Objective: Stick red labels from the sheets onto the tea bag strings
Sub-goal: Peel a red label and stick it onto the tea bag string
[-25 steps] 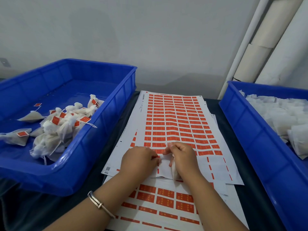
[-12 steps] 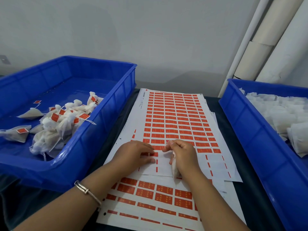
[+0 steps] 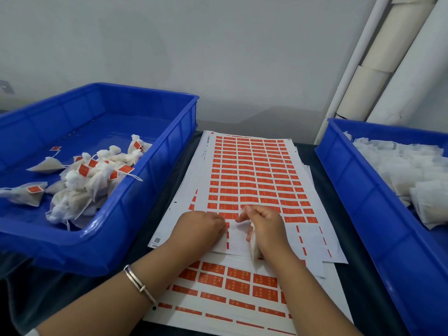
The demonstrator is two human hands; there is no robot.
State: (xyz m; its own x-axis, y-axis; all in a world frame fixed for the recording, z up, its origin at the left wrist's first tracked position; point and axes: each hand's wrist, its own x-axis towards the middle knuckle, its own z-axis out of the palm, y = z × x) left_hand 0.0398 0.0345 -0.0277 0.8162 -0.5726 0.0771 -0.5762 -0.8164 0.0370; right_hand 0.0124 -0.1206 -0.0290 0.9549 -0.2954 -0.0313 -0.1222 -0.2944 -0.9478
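Right hand [image 3: 264, 229]: lower centre of the frame, fingers curled round a white tea bag [image 3: 254, 248] tucked under the palm, fingertips pinched near the lowest full row of labels, likely to keep the string ready at the label.
Left hand [image 3: 198, 226]: just left of it, resting on the top sheet [image 3: 242, 241] with fingers bent down at a red label [image 3: 227, 225]; I judge it is peeling or pressing that label, but whether it has hold of it cannot be told.
Near sheet [image 3: 218, 309]: lowest in the frame, under the forearms, partly stripped of labels.
Top sheet rows: bare at the near end, full farther up, so labels are taken nearest first.
Left bin [image 3: 135, 214]: labelled bags [image 3: 87, 180] heaped inside, the finished pile.
Right bin [image 3: 363, 190]: plain white bags [image 3: 412, 170], the supply within the right hand's reach.
Table [image 3: 315, 156]: dark, carrying sheets and both bins.
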